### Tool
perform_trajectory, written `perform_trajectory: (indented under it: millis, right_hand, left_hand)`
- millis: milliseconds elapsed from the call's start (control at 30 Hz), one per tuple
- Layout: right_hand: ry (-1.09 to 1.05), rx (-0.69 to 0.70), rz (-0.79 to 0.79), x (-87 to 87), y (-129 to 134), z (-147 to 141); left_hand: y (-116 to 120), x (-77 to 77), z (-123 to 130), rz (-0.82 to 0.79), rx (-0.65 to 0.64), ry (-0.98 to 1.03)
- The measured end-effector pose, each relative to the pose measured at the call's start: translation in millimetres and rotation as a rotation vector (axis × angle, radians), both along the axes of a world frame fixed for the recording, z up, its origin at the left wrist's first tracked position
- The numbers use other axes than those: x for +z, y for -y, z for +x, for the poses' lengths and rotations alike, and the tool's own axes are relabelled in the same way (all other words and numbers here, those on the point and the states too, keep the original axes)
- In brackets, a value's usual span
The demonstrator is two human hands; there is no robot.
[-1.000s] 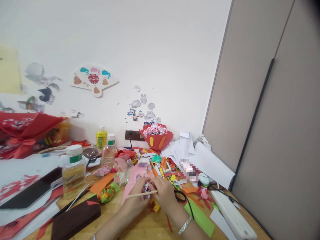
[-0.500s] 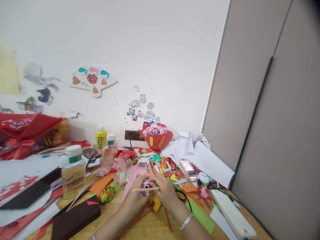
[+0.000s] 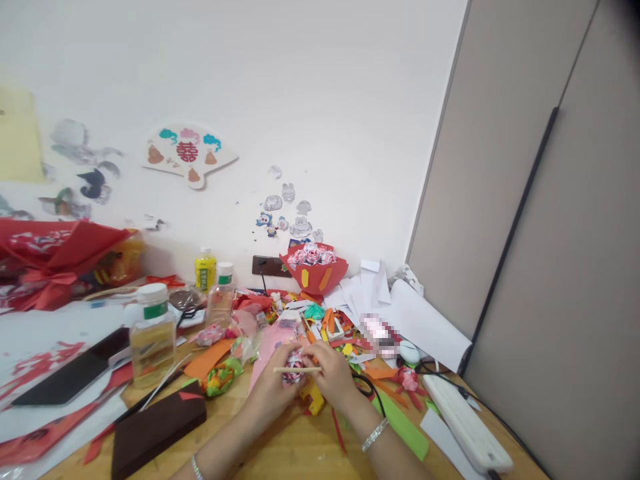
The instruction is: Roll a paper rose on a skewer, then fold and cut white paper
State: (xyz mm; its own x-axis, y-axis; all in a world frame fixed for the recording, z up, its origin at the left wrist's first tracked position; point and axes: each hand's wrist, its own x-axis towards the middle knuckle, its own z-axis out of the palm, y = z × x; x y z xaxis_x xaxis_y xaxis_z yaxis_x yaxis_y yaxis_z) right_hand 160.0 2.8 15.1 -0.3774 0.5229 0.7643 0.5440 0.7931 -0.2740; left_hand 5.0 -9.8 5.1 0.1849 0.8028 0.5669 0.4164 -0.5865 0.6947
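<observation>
Between my hands is a pink-and-white paper flower [image 3: 293, 373] with a thin wooden stick [image 3: 299, 369] lying across its near side. My left hand [image 3: 274, 377] is closed round the flower from the left. My right hand [image 3: 329, 371] has its fingers bent at the flower's right edge, by the stick's right end; its fingertips are partly hidden. Below my right hand lies a yellow piece [image 3: 314, 400] on the table. Just beyond the flower, a sheet of pink paper [image 3: 267, 343] rests on the table.
A red-wrapped bouquet [image 3: 315, 273] stands at the back wall. Clear bottles [image 3: 153, 347] and a dark brown block [image 3: 157, 430] are on the left. Coloured paper scraps cover the middle. A white power strip [image 3: 467, 427] and green paper [image 3: 403, 427] lie to the right.
The view has shifted slightly, so the scene sits a little further right and higher. My hands keep the flower and stick in nearly the same place.
</observation>
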Motion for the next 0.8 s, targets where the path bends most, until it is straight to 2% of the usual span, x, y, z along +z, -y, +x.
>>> perform_trajectory:
  millis: [233, 467, 633, 800]
  right_hand:
    - [-0.010, 0.001, 0.017, 1.4, 0.3, 2.1]
    - [0.004, -0.016, 0.030, -0.2, 1.3, 2.3]
    - [-0.060, 0.028, 0.014, -0.1, -0.4, 1.0]
    - [-0.010, 0.009, 0.052, 0.3, -0.2, 0.0]
  left_hand:
    - [2.7, 1.0, 0.4, -0.018, 0.055, 0.000]
    - [2.6, -0.9, -0.5, 0.005, 0.021, 0.024]
    - [2.7, 1.1, 0.2, -0.014, 0.031, 0.028]
    - [2.8, 0.1, 1.1, -0.012, 0.040, 0.054]
